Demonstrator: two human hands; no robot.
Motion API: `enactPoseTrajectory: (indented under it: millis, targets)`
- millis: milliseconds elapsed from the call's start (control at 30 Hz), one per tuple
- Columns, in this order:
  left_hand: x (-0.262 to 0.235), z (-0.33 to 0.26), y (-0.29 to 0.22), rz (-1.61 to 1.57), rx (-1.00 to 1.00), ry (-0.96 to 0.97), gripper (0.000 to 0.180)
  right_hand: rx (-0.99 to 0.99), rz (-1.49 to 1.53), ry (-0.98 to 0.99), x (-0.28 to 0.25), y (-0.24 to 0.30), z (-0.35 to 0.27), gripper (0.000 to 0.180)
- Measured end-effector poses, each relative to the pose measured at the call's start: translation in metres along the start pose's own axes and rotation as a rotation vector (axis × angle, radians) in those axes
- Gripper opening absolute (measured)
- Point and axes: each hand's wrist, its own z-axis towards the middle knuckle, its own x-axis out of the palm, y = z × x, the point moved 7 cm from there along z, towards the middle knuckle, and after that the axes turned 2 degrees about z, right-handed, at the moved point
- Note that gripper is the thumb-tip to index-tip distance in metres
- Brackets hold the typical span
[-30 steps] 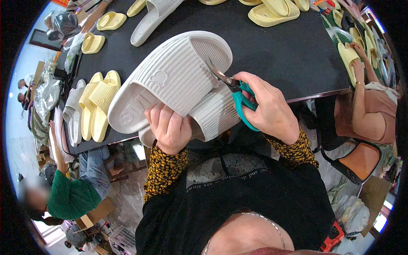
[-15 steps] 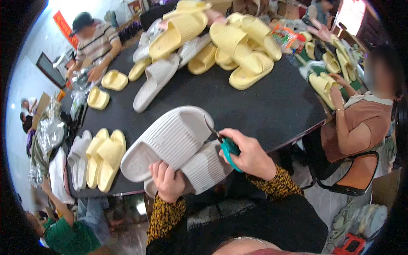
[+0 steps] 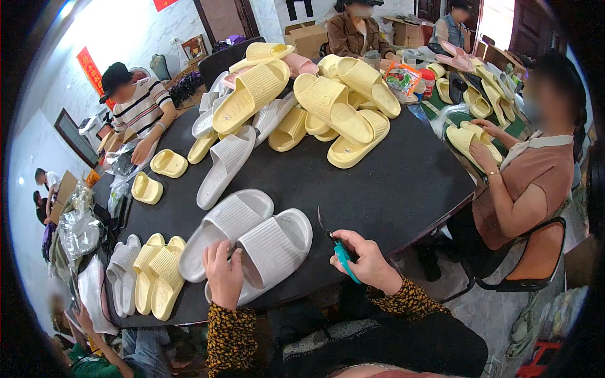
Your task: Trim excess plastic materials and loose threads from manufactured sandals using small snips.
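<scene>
A pair of light grey ribbed slide slippers, the left one point(image 3: 220, 220) and the right one point(image 3: 280, 246), lies side by side at the near edge of the black table. My left hand point(image 3: 225, 272) is closed where the two meet, its fingers curled on their inner edges; its exact grip is partly hidden. Just right of the pair, my right hand point(image 3: 370, 259) grips turquoise-handled scissors point(image 3: 343, 257). Their thin dark blades point up and away, apart from the slippers.
Yellow and grey slides are heaped on the far side of the table point(image 3: 391, 195), with a yellow slide point(image 3: 334, 104) on top. A yellow pair point(image 3: 165, 283) and a grey pair point(image 3: 123, 274) stand at left. One co-worker point(image 3: 523, 164) sits at right handling yellow slides; another point(image 3: 142, 101) works at far left.
The raised grey slipper has come down beside its mate. The scissors have moved away from its edge, and my view has tilted up to show more of the room.
</scene>
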Motion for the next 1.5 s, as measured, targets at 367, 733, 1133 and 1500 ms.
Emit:
enactPoseTrajectory:
  millis: [367,733,1133,1500]
  targets:
    - [0.01,-0.014,0.019,-0.031,-0.211,0.148,0.056,0.011,-0.036,0.131,0.017,-0.013,-0.004,0.047]
    - [0.021,-0.003,0.013,-0.027,-0.121,0.174,0.06,0.037,0.285,0.039,0.005,-0.036,-0.008,0.044]
    - [0.028,0.011,0.007,0.092,0.051,0.342,0.055,0.191,0.454,0.059,0.004,-0.049,-0.015,0.046]
    - [0.035,0.032,-0.009,-0.168,-0.098,0.141,0.038,-0.002,0.432,0.001,-0.004,-0.043,-0.017,0.042]
